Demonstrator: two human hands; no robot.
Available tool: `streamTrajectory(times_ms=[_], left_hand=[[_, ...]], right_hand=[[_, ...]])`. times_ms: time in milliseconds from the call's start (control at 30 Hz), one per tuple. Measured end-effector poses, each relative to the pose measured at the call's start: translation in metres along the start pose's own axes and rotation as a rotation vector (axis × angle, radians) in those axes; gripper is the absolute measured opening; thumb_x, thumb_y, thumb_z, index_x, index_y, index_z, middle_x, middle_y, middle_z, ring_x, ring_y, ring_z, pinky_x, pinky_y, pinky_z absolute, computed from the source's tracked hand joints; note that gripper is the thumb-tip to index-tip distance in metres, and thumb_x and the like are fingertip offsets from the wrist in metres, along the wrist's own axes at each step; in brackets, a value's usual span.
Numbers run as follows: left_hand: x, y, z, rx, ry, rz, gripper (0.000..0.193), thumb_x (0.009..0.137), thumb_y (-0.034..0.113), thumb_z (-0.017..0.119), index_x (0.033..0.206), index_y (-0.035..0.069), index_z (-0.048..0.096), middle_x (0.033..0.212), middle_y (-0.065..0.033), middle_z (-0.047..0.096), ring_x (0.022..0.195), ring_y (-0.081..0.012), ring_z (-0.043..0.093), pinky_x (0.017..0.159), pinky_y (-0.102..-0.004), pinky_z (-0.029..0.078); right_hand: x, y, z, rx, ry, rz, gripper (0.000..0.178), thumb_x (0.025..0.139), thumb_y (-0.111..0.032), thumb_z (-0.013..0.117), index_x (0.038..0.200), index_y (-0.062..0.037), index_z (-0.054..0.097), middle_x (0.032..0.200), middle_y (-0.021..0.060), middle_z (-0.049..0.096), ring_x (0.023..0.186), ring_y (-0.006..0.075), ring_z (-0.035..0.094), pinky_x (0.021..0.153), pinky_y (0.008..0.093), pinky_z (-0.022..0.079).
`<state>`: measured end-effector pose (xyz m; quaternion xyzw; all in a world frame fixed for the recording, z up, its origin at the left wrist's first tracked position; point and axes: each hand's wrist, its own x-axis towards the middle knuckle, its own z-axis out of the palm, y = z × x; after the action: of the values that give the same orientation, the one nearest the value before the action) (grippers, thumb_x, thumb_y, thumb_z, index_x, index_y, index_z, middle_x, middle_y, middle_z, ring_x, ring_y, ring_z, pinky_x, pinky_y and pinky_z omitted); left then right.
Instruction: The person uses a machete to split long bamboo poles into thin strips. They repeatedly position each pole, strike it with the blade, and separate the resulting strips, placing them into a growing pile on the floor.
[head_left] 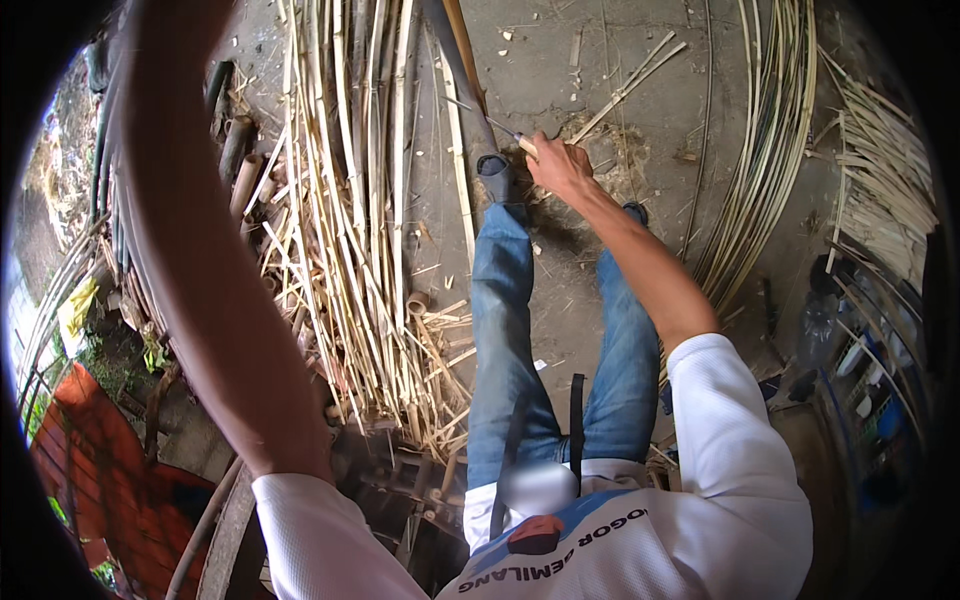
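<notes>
My right hand is closed around the light wooden handle of a knife, out ahead of my knees. Its thin blade points up and to the left, across a long pole that is dark grey with a yellow-brown side. The pole comes down from the top edge toward my left foot; I cannot tell whether they touch. Raised high on the left is my left arm, large and close. My left hand lies beyond the upper edge, so what it holds is hidden.
Long pale bamboo strips lie heaped left of my legs, with short bamboo pieces beside them. A bundle of thin strips curves along the right. Farther right is a pile of split strips. Shavings litter the concrete floor. An orange-red sheet lies lower left.
</notes>
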<state>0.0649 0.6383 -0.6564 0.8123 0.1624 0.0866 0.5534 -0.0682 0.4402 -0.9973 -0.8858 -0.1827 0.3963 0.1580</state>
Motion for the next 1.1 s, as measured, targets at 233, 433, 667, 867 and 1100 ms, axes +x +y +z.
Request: streamTrajectory(times_ms=[233, 433, 667, 867, 1100], left_hand=[[0.028, -0.051, 0.04, 0.165, 0.01, -0.271, 0.072, 0.081, 0.059, 0.071, 0.122, 0.001, 0.063, 0.114, -0.0226, 0.065, 0.097, -0.0246, 0.063, 0.086, -0.0354, 0.052], [0.069, -0.144, 0.059, 0.33, 0.011, -0.127, 0.053, 0.086, 0.044, 0.073, 0.115, 0.001, 0.065, 0.096, -0.0163, 0.07, 0.082, -0.0197, 0.066, 0.072, -0.0323, 0.054], [0.07, -0.139, 0.047, 0.28, -0.055, -0.094, 0.024, 0.09, 0.028, 0.069, 0.1, 0.006, 0.071, 0.079, -0.0069, 0.073, 0.057, -0.0091, 0.063, 0.047, -0.0234, 0.048], [0.004, -0.131, 0.063, 0.466, 0.099, 0.264, 0.016, 0.089, 0.022, 0.066, 0.09, 0.007, 0.068, 0.081, -0.0078, 0.073, 0.068, -0.0139, 0.068, 0.062, -0.0269, 0.055], [-0.024, -0.139, 0.054, 0.282, 0.122, 0.406, 0.027, 0.094, 0.031, 0.063, 0.095, 0.003, 0.065, 0.07, -0.0068, 0.066, 0.062, -0.0142, 0.066, 0.065, -0.0349, 0.06]], right_hand=[[0.027, -0.016, -0.009, 0.07, 0.052, 0.053, 0.023, 0.095, -0.017, 0.054, 0.105, 0.0002, 0.065, 0.094, 0.0204, 0.071, 0.086, 0.0344, 0.072, 0.071, 0.0436, 0.059], [0.042, 0.0, 0.008, 0.033, 0.109, -0.04, 0.021, 0.094, -0.011, 0.053, 0.109, 0.0008, 0.061, 0.086, 0.0224, 0.068, 0.077, 0.0351, 0.071, 0.066, 0.0487, 0.056], [0.055, 0.041, 0.01, 0.098, -0.006, 0.136, 0.018, 0.087, -0.009, 0.062, 0.103, -0.0023, 0.067, 0.082, 0.0133, 0.069, 0.07, 0.0218, 0.067, 0.061, 0.0385, 0.053], [0.071, 0.075, 0.022, 0.166, -0.054, 0.064, 0.017, 0.087, -0.013, 0.066, 0.097, -0.0006, 0.062, 0.071, 0.0086, 0.063, 0.058, 0.0188, 0.061, 0.048, 0.0357, 0.05], [0.073, 0.094, 0.054, 0.165, -0.413, 0.232, 0.018, 0.087, -0.003, 0.058, 0.103, 0.0013, 0.066, 0.083, 0.0165, 0.067, 0.068, 0.0229, 0.065, 0.062, 0.039, 0.056]])
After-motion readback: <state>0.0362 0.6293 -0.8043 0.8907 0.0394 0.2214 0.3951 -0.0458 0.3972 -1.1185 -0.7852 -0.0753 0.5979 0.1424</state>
